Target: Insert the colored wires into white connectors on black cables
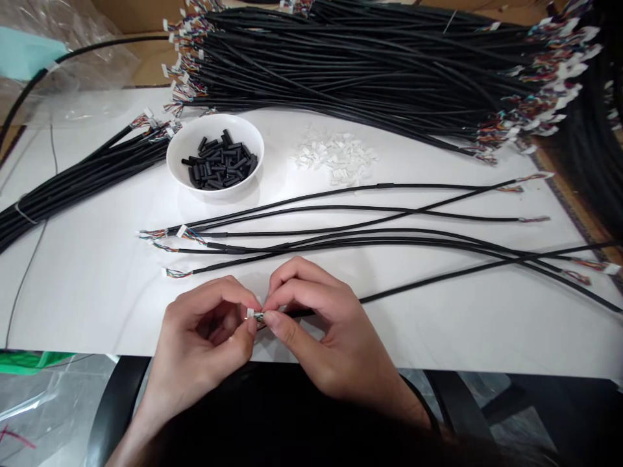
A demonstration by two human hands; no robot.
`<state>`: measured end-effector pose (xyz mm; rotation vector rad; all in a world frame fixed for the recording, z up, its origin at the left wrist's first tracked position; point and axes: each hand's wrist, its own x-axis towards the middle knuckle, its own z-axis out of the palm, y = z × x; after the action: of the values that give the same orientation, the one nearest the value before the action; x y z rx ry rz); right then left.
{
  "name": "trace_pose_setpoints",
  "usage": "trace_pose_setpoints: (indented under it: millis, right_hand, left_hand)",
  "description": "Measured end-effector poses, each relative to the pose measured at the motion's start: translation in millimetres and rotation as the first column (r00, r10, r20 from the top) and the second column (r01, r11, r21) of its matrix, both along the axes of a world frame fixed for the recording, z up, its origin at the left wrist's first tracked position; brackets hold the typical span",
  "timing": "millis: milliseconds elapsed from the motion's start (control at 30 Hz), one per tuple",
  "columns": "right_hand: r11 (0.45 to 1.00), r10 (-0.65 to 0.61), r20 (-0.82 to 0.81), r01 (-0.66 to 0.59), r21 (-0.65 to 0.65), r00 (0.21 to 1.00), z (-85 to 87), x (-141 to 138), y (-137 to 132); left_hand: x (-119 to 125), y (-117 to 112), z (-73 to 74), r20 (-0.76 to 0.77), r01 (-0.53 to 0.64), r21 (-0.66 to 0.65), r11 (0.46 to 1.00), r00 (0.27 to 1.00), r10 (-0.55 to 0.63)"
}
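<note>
My left hand (204,331) and my right hand (311,318) meet just above the table's front edge. Between the left thumb and forefinger is a small white connector (250,313). The right fingers pinch the end of a black cable (389,292) with thin coloured wires (259,317), partly hidden by my fingertips. Several loose black cables (341,227) with coloured wire ends lie just beyond my hands. Farther back, a white bowl (215,123) holds black sleeve pieces (219,163), and a pile of small white connectors (335,155) lies to its right.
A large bundle of black cables (350,71) covers the back of the white table (82,292), and a smaller bundle (87,175) lies at the left. Clear plastic sheeting (73,84) and cardboard (131,39) sit behind the table. A dark cable coil (594,130) stands at the right.
</note>
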<state>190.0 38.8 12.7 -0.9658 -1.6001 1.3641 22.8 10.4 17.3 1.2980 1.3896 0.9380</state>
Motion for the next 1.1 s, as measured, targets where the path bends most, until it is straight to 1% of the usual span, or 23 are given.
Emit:
trace_pose_setpoints:
  millis: [100,233,433,567,667,733,833,900,1033,1100]
  right_hand:
    - [1.0,-0.006,0.017,0.006,0.018,1.0,0.4,-0.1,-1.1]
    - [1.0,-0.012,0.034,0.011,0.02,0.999,1.1,-0.9,-1.2]
    - [0.997,-0.057,0.03,0.058,-0.042,0.998,-0.9,-5.8,0.5]
    - [0.991,-0.087,0.034,0.09,-0.096,0.996,-2.4,-8.9,0.4]
    - [0.991,-0.101,0.041,0.104,-0.089,0.994,-3.3,-9.4,0.0]
    - [0.992,-0.106,0.048,0.109,-0.066,0.993,-4.0,-9.2,-0.3]
    - [0.995,-0.096,0.059,0.098,-0.034,0.994,-4.8,-8.8,-0.8]
    - [0.996,-0.08,0.058,0.082,-0.037,0.995,-5.2,-8.7,-1.1]
    - [0.994,-0.065,0.042,0.069,-0.089,0.997,-6.2,-8.9,-1.9]
    - [0.991,-0.068,0.034,0.071,-0.114,0.997,-6.6,-8.9,-2.0]
  left_hand:
    - [0.5,1.4,1.3,0.0,-0.014,-0.045,0.999,1.0,0.014]
    - [1.3,1.2,-0.8,0.001,-0.051,-0.059,0.997,0.999,0.051]
    - [3.9,-4.4,-6.7,-0.015,-0.112,-0.019,0.993,0.994,0.112]
    - [9.9,-6.5,-7.0,-0.023,-0.139,0.07,0.988,0.99,0.141]
    - [12.9,-7.0,-7.1,-0.006,-0.157,0.14,0.978,0.987,0.159]
    - [12.5,-7.0,-7.5,0.003,-0.14,0.165,0.976,0.99,0.141]
    - [9.9,-6.7,-8.1,-0.001,-0.1,0.173,0.98,0.995,0.102]
    - [8.5,-6.2,-8.3,-0.008,-0.087,0.164,0.983,0.996,0.09]
    - [9.7,-5.0,-7.9,-0.054,-0.122,0.144,0.982,0.99,0.131]
    - [11.9,-4.8,-6.5,-0.072,-0.169,0.128,0.977,0.981,0.179]
